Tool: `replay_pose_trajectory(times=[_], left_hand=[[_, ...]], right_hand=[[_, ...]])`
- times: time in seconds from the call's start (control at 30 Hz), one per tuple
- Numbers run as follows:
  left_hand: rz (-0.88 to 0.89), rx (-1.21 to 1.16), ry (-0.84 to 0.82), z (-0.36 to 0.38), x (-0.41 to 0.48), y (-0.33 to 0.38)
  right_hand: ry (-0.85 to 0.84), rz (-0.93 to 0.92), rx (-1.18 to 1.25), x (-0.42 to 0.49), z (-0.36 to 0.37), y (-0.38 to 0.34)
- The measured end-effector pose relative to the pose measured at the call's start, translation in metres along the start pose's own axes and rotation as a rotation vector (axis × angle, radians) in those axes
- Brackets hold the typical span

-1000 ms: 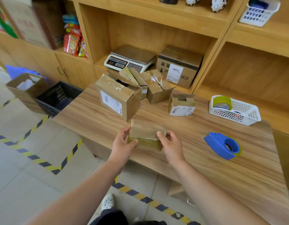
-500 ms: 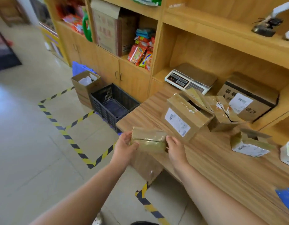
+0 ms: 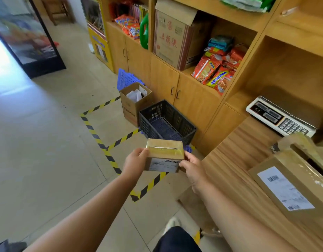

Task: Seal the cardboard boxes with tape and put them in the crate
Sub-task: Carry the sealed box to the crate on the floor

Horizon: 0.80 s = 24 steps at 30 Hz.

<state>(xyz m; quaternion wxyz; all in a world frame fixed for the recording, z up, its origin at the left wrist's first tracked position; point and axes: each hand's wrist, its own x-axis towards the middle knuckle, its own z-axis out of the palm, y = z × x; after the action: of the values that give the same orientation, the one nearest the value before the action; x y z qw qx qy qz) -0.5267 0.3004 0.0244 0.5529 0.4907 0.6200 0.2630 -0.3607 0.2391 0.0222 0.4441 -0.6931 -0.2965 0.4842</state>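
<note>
We hold the box (image 3: 164,155) in the air with both hands, above the floor (image 3: 48,160), a little before the crate (image 3: 148,122) and left of the table (image 3: 247,151) edge. The left hand (image 3: 136,160) has its fingers curled round the left end, and the right hand (image 3: 193,168) grips the right end between thumb and fingers. A shiny band of tape runs over the top of the box, so we judge that this one is sealed and the step now is to put it in the crate. The crate stands low on the floor, against the cupboard and touching a carton (image 3: 131,106) with papers, so we should bend down and not let the box fall from high. It is better to bring it forward over the rim, level, with the taped side up, and lower it until it rests on the bottom. Only then should the fingers let go. We would set it against one wall or in a corner, because more boxes must find place: an open box (image 3: 287,179) on the table is not yet sealed. The risk is small, mainly that a corner catches the rim.
</note>
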Motion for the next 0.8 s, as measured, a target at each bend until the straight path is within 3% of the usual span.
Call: replay_pose_trajectory(times=[0.27,0.47,0.8], left_hand=[[-0.035,-0.103,-0.017,-0.003,0.126,0.057],[-0.032,-0.015,-0.002,0.011,0.235,0.116],[-0.057,0.070,-0.042,0.048,0.371,0.162]], right_hand=[[0.039,0.039,0.007,0.152,0.020,-0.034],[0.050,0.096,0.079,0.269,0.019,-0.074],[0.220,0.216,0.120,0.403,0.018,-0.096]])
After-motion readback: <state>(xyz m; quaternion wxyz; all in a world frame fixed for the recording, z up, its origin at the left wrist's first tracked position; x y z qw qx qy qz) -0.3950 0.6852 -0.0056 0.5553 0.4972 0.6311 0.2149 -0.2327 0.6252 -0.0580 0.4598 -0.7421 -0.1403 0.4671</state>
